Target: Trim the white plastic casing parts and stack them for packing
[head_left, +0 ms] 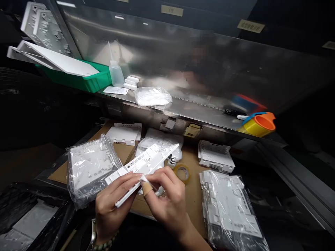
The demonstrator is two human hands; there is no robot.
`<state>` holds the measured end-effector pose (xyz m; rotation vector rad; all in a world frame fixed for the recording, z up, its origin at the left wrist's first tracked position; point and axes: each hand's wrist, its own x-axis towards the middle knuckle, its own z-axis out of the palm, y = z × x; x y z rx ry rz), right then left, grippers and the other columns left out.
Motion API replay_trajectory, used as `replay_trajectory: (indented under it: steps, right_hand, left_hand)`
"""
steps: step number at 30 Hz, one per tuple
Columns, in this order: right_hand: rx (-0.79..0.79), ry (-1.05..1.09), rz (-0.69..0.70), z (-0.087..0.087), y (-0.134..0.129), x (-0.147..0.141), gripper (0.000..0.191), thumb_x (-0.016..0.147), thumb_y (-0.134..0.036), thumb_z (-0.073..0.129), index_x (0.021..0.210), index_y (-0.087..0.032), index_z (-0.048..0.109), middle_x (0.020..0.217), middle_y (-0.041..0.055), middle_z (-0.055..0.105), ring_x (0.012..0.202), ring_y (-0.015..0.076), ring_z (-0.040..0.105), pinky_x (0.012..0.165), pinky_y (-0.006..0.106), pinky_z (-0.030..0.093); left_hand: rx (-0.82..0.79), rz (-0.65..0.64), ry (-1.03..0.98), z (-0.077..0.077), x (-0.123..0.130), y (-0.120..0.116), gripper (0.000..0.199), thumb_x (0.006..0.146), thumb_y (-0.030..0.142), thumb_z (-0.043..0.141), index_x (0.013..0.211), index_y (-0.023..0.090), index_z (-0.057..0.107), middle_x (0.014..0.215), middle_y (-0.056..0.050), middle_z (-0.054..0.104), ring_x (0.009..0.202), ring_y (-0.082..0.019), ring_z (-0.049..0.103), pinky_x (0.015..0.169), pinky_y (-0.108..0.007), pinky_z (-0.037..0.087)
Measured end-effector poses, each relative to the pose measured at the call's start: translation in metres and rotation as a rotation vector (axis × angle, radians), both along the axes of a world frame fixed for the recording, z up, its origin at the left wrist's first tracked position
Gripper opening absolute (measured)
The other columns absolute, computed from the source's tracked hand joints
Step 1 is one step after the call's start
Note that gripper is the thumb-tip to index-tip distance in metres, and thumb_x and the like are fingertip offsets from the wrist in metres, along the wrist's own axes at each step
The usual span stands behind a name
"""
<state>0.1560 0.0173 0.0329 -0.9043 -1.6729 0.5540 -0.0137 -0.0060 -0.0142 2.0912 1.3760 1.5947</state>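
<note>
In the head view, a long white moulded plastic panel [148, 162] with slots and ribs is held tilted above the bench. My left hand [115, 200] is closed around its near left end, fingers lying along the edge. My right hand [167, 197] pinches a small white cloth [143, 179] against the panel's near edge, close to my left fingertips. A tan covering wraps the right thumb. Just beyond the right fingers are a roll of yellowish tape [182, 173] and a small bottle with a metal top [172, 161], partly hidden by the panel.
Bagged white panels lie left [90, 167] and right [230, 205]; loose white panels [216, 155] sit farther back. The metal shelf [193, 108] above carries a green bin [91, 82], a squeeze bottle [116, 74], a phone [116, 90], a bagged white bundle [153, 96] and a yellow-orange tape holder [259, 123].
</note>
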Motion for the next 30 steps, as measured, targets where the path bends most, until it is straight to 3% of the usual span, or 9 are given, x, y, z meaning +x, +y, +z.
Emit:
replay_trajectory:
  steps: [4, 10, 15, 19, 21, 27, 30]
  right_hand:
    - [0.006, -0.035, -0.131, -0.006, 0.004, 0.009, 0.01, 0.09, -0.013, 0.065, 0.09, -0.021, 0.071, 0.079, 0.0015, 0.062, 0.069, 0.0146, 0.057, 0.065, 0.029, 0.047]
    - [0.003, -0.019, -0.032, -0.002, 0.004, 0.019, 0.011, 0.089, -0.012, 0.066, 0.092, -0.022, 0.072, 0.08, 0.0016, 0.065, 0.069, 0.0149, 0.06, 0.066, 0.028, 0.049]
    - [0.002, -0.026, -0.237, -0.006, 0.02, 0.031, 0.01, 0.092, -0.016, 0.066, 0.088, -0.021, 0.073, 0.079, 0.0021, 0.065, 0.07, 0.0154, 0.059, 0.065, 0.029, 0.047]
    - [0.04, -0.023, -0.095, -0.006, 0.012, 0.023, 0.011, 0.09, -0.012, 0.065, 0.091, -0.02, 0.073, 0.081, 0.0031, 0.068, 0.072, 0.0161, 0.063, 0.065, 0.029, 0.051]
    - [0.056, -0.004, -0.087, -0.007, 0.016, 0.027, 0.011, 0.09, -0.013, 0.065, 0.09, -0.02, 0.074, 0.08, 0.0028, 0.069, 0.071, 0.0157, 0.063, 0.066, 0.029, 0.052]
    - [0.046, 0.069, -0.344, -0.01, 0.049, 0.061, 0.011, 0.09, -0.014, 0.068, 0.085, -0.02, 0.075, 0.081, 0.0026, 0.068, 0.074, 0.015, 0.062, 0.065, 0.028, 0.05]
    - [0.03, 0.045, -0.243, -0.01, 0.037, 0.049, 0.011, 0.09, -0.012, 0.067, 0.086, -0.018, 0.075, 0.08, 0.0027, 0.068, 0.072, 0.0144, 0.061, 0.065, 0.028, 0.05]
  left_hand:
    - [0.014, -0.02, 0.034, -0.004, 0.004, 0.002, 0.052, 0.086, 0.001, 0.071, 0.127, 0.033, 0.072, 0.115, 0.0, 0.078, 0.11, -0.024, 0.072, 0.102, -0.037, 0.054]
    - [0.011, -0.054, 0.006, -0.004, 0.006, 0.0, 0.057, 0.085, 0.0, 0.07, 0.129, 0.035, 0.071, 0.118, 0.0, 0.077, 0.109, -0.025, 0.072, 0.099, -0.037, 0.056]
    - [0.031, -0.05, 0.012, -0.003, 0.007, -0.001, 0.054, 0.083, 0.0, 0.072, 0.126, 0.034, 0.073, 0.114, 0.0, 0.078, 0.107, -0.025, 0.072, 0.097, -0.037, 0.056]
    - [0.056, -0.057, 0.026, -0.003, 0.006, 0.0, 0.051, 0.085, 0.0, 0.07, 0.126, 0.031, 0.073, 0.115, -0.001, 0.077, 0.108, -0.024, 0.072, 0.097, -0.036, 0.057]
    - [0.096, -0.072, 0.038, -0.002, 0.003, 0.0, 0.049, 0.085, -0.003, 0.069, 0.124, 0.026, 0.074, 0.115, -0.003, 0.077, 0.108, -0.024, 0.072, 0.095, -0.036, 0.058]
    - [0.165, -0.108, 0.098, 0.001, -0.004, -0.002, 0.045, 0.082, -0.007, 0.071, 0.118, 0.018, 0.075, 0.113, -0.006, 0.076, 0.105, -0.023, 0.073, 0.092, -0.035, 0.06]
    - [0.159, -0.126, 0.109, -0.001, -0.005, 0.001, 0.043, 0.083, -0.006, 0.071, 0.119, 0.017, 0.074, 0.114, -0.006, 0.075, 0.105, -0.023, 0.072, 0.093, -0.036, 0.06]
